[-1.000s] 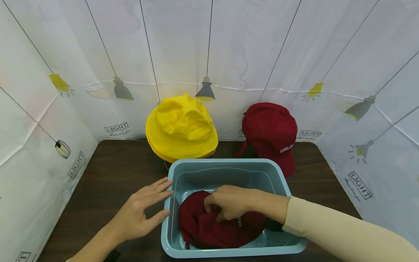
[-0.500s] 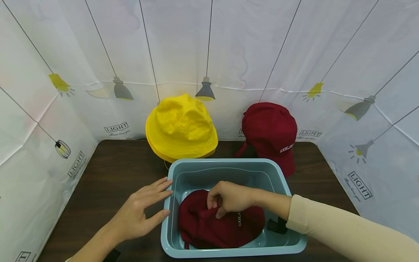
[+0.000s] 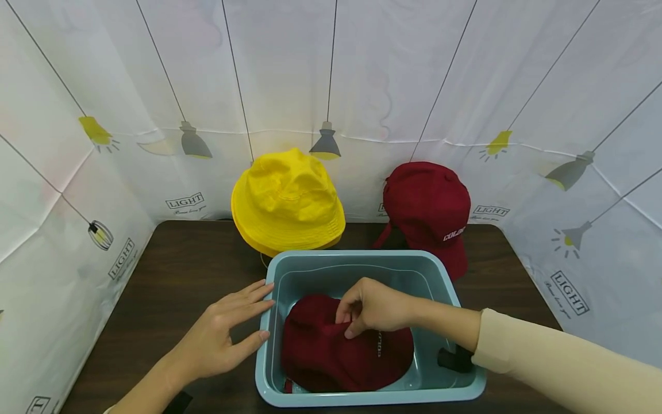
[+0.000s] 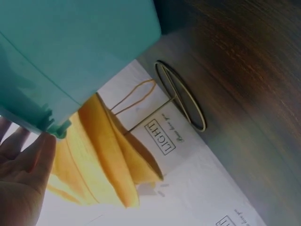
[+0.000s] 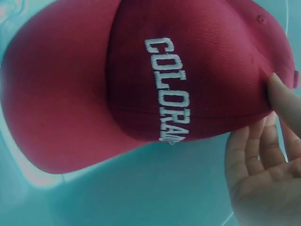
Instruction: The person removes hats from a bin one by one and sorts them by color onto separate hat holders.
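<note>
A dark red baseball cap (image 3: 331, 356) with white lettering is inside the light blue plastic bin (image 3: 364, 398). My right hand (image 3: 377, 307) pinches the cap's crown between thumb and fingers. In the right wrist view the cap (image 5: 207, 56) shows its brim to the left, and the thumb (image 5: 284, 101) presses on the crown's fabric. My left hand (image 3: 227, 328) rests its straight fingertips along the bin's left rim. The left wrist view has that hand (image 4: 23, 174) touching the rim from outside.
Behind the bin, yellow bucket hats (image 3: 287, 201) sit on a wire stand (image 4: 183, 96). Another dark red cap (image 3: 426, 201) stands at the back right. All is on a dark wooden table (image 3: 181, 270), with a lamp-printed white curtain (image 3: 383, 75) around it.
My right hand has moved slightly up and to the right, pulling the cap's crown up with it. The left hand stays at the rim.
</note>
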`<state>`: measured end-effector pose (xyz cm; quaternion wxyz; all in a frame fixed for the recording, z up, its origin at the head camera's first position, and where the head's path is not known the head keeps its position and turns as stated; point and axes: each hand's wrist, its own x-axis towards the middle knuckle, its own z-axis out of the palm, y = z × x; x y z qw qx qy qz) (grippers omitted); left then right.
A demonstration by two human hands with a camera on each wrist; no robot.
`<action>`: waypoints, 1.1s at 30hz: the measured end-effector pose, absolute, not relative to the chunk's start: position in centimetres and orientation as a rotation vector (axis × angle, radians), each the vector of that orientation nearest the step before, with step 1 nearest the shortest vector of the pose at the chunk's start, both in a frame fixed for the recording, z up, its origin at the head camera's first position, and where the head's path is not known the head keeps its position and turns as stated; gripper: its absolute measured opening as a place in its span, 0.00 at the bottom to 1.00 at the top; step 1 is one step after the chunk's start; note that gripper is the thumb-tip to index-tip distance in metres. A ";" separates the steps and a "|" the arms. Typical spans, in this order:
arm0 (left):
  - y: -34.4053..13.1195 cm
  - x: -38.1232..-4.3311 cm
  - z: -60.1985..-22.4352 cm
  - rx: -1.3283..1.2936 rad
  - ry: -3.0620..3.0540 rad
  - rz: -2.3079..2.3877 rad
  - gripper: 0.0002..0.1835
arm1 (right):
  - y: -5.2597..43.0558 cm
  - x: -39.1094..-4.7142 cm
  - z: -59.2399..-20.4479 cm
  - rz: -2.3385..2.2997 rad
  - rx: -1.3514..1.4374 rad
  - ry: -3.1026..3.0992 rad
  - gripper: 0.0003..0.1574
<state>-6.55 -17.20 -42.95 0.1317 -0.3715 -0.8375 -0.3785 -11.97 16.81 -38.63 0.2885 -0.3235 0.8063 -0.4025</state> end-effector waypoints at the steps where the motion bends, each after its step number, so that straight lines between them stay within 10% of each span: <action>1: -17.2 -6.6 -43.0 -1.079 -2.429 -1.101 0.28 | 16.9 -11.9 -38.5 -1.077 -0.872 2.154 0.09; 33: -17.1 -6.8 -43.2 -1.125 -2.356 -1.088 0.28 | 19.4 -11.3 -30.9 -1.107 -0.847 2.301 0.09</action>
